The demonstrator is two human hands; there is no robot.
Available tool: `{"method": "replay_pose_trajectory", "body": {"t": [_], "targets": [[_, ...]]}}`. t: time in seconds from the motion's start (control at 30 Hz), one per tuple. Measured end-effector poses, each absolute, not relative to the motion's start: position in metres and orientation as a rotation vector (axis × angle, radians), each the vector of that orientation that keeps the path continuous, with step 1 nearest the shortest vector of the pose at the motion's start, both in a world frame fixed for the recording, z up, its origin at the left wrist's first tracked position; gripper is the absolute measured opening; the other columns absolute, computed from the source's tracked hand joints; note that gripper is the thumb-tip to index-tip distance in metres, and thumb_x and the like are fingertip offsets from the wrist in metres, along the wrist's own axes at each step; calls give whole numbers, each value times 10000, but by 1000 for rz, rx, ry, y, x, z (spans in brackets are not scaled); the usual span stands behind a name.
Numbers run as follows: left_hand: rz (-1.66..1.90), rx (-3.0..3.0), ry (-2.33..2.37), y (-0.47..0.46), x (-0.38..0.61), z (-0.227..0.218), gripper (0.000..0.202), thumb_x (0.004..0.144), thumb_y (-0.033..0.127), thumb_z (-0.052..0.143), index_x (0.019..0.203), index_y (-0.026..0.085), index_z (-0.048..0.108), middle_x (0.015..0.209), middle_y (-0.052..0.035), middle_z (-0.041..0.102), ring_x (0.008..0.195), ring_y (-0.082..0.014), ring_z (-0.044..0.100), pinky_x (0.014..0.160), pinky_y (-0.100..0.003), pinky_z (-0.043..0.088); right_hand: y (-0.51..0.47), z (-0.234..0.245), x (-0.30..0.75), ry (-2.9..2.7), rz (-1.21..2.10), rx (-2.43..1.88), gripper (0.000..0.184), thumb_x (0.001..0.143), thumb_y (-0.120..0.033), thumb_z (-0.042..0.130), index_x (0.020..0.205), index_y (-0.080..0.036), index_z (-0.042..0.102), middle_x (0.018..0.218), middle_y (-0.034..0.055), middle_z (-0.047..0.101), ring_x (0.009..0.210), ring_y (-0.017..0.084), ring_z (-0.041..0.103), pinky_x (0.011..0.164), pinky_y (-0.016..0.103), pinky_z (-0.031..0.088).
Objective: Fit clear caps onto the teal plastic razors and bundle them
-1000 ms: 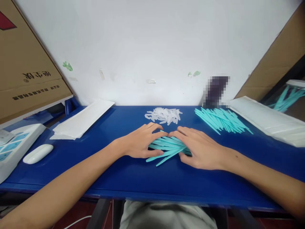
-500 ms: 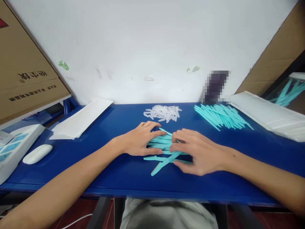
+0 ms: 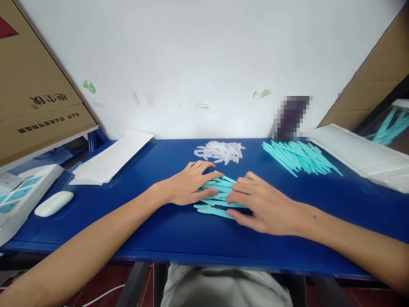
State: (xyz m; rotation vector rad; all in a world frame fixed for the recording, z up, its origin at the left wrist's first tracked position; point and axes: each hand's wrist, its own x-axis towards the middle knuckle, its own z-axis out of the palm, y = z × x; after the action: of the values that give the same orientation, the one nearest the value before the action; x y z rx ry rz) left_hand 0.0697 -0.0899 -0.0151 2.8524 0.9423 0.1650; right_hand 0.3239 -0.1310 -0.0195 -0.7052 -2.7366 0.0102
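Observation:
Between my hands a loose bundle of turquoise eyebrow razors [image 3: 220, 186] lies on the blue table [image 3: 153, 238], mostly lengthwise from side to side. My left hand [image 3: 191, 183] rests on the bundle's left end with its fingers spread. At the right end, my right hand [image 3: 255, 202] arches over the razors, its bent fingertips touching them and the thumb apart, close to the nearest razors. Both hands partly cover the bundle. Behind it is a small heap of translucent white blade caps [image 3: 220, 152]. A larger pile of turquoise razors [image 3: 300, 157] lies at the back right.
White flat sleeves [image 3: 111, 157] lie at the back left, near a white mouse-shaped object [image 3: 54, 204] and a white device with blue panels [image 3: 27, 192]. A white padded packet [image 3: 364, 155] is on the right. Cardboard boxes [image 3: 41, 85] flank the table before a white wall.
The razor that slanted out toward the table's front edge no longer sticks out. My right hand's fingers have shifted slightly, and my left hand stays on the bundle.

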Motion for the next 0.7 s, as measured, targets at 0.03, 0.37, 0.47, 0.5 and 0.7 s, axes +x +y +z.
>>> {"method": "replay_pose_trajectory", "body": {"t": [0.03,0.37,0.47,0.5,0.7], "targets": [[169,2851,941,-90,69,-15,592,1016,598,343,1506,274,414,1511,-175,396,1356,-376,389,1073,-578,333,-130,-19,324,-2716,-1,-743,291,1001,-347,446,915,-176,665,726,27,604,663,158,452,733,346,291],[125,2843,936,-88,64,-7,727,918,699,489,1507,281,413,1523,-181,374,1352,-412,387,1063,-601,344,-127,-16,325,-2826,263,-915,208,975,-307,490,924,-196,658,650,-1,608,568,141,487,621,284,324],[96,2841,939,-89,64,-6,747,906,707,505,1512,282,407,1542,-182,354,1374,-417,366,1079,-605,325,-127,-17,325,-2796,283,-882,189,964,-290,515,934,-185,670,779,21,654,626,135,544,567,272,304],[96,2839,940,-89,64,-7,743,910,709,494,1514,285,405,1544,-181,355,1376,-417,365,1081,-606,323,-126,-17,325,-2789,265,-867,191,964,-290,519,935,-182,673,790,23,652,628,132,545,566,271,308],[111,2838,990,-88,64,-11,657,975,673,382,1507,288,420,1530,-169,382,1373,-397,376,1076,-598,330,-124,-18,328,-2777,215,-824,243,978,-339,515,897,-181,681,776,20,639,625,125,541,561,272,308]]}}
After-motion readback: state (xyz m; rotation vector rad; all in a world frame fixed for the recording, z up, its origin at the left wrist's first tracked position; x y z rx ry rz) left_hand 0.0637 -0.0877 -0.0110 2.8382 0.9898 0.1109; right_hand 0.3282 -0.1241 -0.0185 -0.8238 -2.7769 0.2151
